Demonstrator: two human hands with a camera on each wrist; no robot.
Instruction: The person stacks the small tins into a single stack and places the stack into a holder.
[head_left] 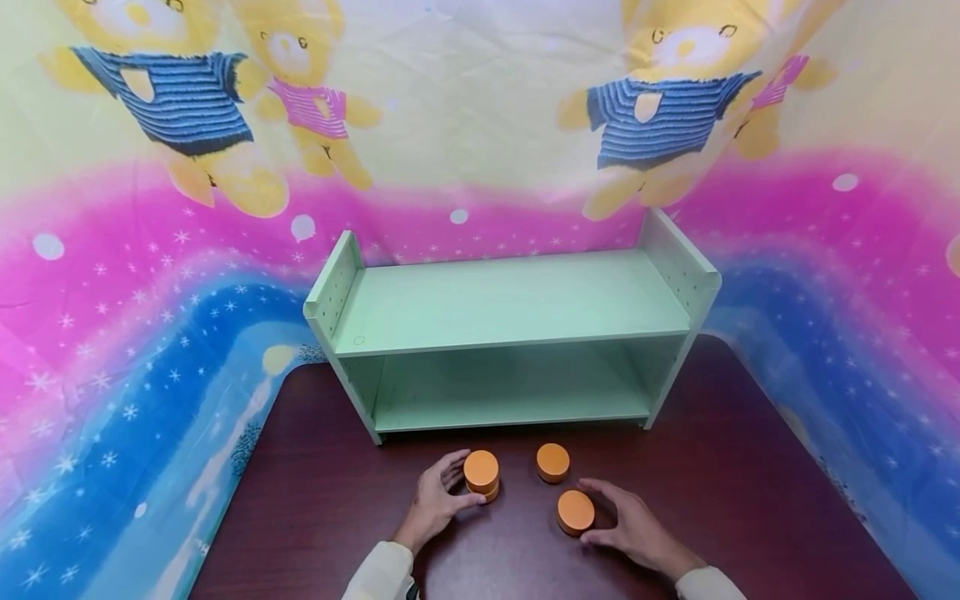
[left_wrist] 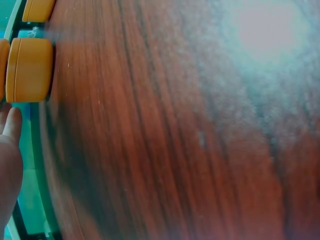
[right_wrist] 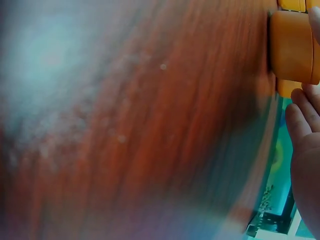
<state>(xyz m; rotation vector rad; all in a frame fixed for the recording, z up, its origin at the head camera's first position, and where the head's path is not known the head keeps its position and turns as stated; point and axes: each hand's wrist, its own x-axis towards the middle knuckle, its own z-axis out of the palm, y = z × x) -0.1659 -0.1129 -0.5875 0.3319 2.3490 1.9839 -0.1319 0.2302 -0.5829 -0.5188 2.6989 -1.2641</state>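
Two orange round lidded jars [head_left: 482, 472] are stacked at the centre front of the table. My left hand [head_left: 437, 502] holds the stack from its left side, thumb at the front and fingers behind. In the left wrist view, fingertips sit right at the edge of the lower jar [left_wrist: 31, 70]. Another orange jar [head_left: 575, 512] stands on the table to the right. My right hand [head_left: 633, 527] grips it from the right between thumb and fingers, which show on either side of the jar [right_wrist: 292, 46] in the right wrist view.
A single orange jar [head_left: 552, 463] stands between the hands, a little farther back. Behind it, a pale green two-tier shelf [head_left: 510, 304] stands on the dark wood table [head_left: 300, 500]. A colourful cloth with printed bears [head_left: 465, 100] hangs around the back and sides.
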